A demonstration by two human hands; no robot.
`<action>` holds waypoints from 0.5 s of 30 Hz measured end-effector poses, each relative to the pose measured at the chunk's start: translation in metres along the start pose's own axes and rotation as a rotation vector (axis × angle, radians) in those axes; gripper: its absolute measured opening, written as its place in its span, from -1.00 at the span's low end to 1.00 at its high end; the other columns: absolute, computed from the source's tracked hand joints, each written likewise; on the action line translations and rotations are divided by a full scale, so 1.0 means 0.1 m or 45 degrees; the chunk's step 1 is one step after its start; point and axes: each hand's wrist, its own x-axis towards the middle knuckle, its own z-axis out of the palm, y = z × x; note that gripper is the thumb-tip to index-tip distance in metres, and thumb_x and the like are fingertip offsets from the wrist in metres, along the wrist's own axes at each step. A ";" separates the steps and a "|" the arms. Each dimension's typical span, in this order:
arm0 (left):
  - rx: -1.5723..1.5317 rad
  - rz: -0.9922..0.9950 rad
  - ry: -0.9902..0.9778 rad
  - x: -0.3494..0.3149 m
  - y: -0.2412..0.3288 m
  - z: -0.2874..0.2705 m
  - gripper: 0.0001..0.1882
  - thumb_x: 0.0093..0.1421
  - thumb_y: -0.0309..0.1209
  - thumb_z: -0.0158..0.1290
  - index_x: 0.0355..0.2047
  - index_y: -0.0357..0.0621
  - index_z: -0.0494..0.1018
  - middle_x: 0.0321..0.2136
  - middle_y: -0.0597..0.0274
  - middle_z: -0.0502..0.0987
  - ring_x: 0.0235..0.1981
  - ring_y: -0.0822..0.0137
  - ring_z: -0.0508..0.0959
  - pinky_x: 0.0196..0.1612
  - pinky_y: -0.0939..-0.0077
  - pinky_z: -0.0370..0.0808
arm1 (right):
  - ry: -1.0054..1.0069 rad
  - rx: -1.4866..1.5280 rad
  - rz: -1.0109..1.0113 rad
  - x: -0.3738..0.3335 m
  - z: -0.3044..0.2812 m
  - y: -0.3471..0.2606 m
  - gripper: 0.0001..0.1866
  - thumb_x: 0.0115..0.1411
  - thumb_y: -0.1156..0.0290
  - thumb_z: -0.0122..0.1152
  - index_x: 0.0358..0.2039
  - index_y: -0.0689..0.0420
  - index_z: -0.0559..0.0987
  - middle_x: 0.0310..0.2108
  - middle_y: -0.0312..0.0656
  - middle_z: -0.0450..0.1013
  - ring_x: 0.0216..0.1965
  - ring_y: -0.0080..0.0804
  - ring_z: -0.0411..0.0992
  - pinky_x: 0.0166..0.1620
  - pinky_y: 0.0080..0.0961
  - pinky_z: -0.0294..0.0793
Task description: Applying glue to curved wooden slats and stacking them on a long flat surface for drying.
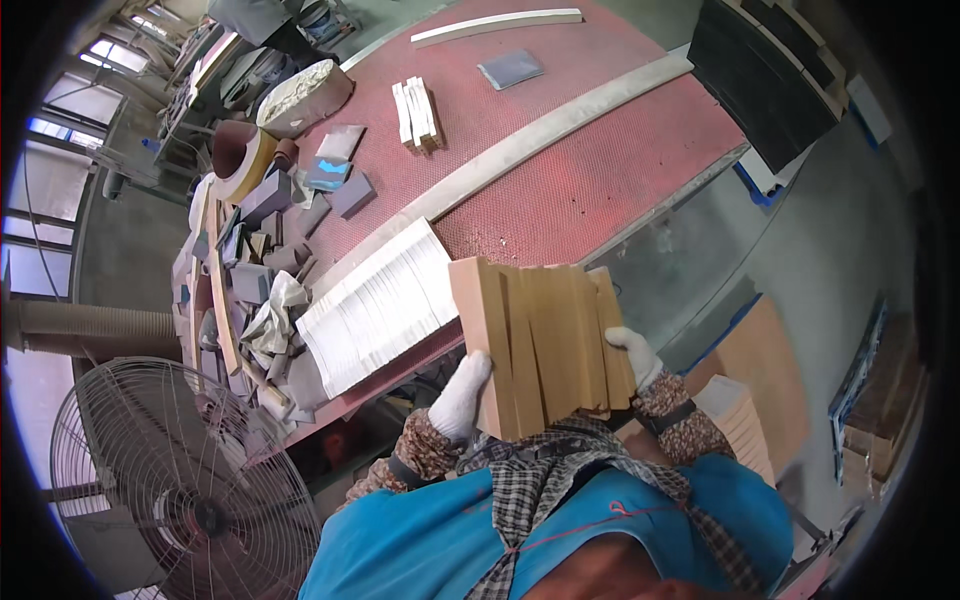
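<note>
Head view shows the left hand (460, 402) and right hand (638, 357), fingers holding brown boards (550, 345) at both ends, by the red worktop's (575, 205) near edge, where white strips (380, 308) lie.

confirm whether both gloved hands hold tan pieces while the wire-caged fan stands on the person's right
Not quite: in the head view, the wire-caged fan stands on the person's left. The left hand and right hand do hold the tan pieces.
</note>
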 end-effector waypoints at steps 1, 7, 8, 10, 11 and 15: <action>-0.032 0.003 0.047 0.01 0.03 0.00 -0.22 0.50 0.12 0.00 0.48 -0.16 0.18 0.31 0.12 0.46 0.26 0.25 0.52 0.30 0.23 0.50 | 0.058 -0.083 -0.002 0.07 0.06 -0.08 -0.38 0.43 0.26 0.04 0.41 0.32 0.31 0.24 0.12 0.48 0.13 -0.05 0.58 0.17 -0.06 0.65; -0.222 0.038 0.233 0.10 0.23 0.01 -0.24 0.51 0.15 -0.03 0.46 -0.15 0.24 0.28 0.07 0.51 0.21 0.20 0.58 0.26 0.21 0.56 | 0.105 -0.425 -0.019 0.50 0.33 -0.39 -0.37 0.51 0.12 0.00 0.43 0.26 0.30 0.24 0.05 0.48 0.14 -0.13 0.57 0.18 -0.13 0.65; -0.189 0.073 0.238 0.11 0.26 0.02 -0.23 0.51 0.15 -0.03 0.46 -0.16 0.24 0.29 0.07 0.51 0.21 0.20 0.58 0.26 0.21 0.56 | 0.061 -0.452 -0.024 0.57 0.38 -0.43 -0.36 0.53 0.09 -0.01 0.44 0.24 0.29 0.25 0.04 0.47 0.15 -0.14 0.57 0.18 -0.14 0.65; -0.201 0.116 0.308 0.11 0.30 0.03 -0.23 0.51 0.15 -0.03 0.45 -0.18 0.26 0.29 0.07 0.50 0.21 0.20 0.58 0.26 0.22 0.56 | -0.020 -0.439 -0.032 0.68 0.46 -0.49 -0.35 0.57 0.00 -0.09 0.46 0.19 0.28 0.29 0.00 0.45 0.19 -0.16 0.54 0.21 -0.15 0.62; -0.256 0.127 0.319 0.13 0.31 0.04 -0.23 0.50 0.15 -0.02 0.45 -0.20 0.27 0.29 0.07 0.51 0.21 0.20 0.58 0.26 0.23 0.56 | -0.085 -0.400 -0.038 0.73 0.48 -0.51 -0.34 0.60 -0.05 -0.13 0.48 0.16 0.27 0.31 -0.02 0.43 0.21 -0.17 0.52 0.23 -0.16 0.61; -0.221 0.210 0.382 0.30 0.35 0.06 -0.23 0.49 0.16 -0.01 0.44 -0.19 0.28 0.27 0.07 0.52 0.19 0.20 0.60 0.23 0.24 0.59 | -0.109 -0.342 -0.001 0.90 0.52 -0.66 -0.32 0.63 -0.10 -0.29 0.52 0.10 0.24 0.40 -0.06 0.35 0.29 -0.14 0.44 0.30 -0.18 0.51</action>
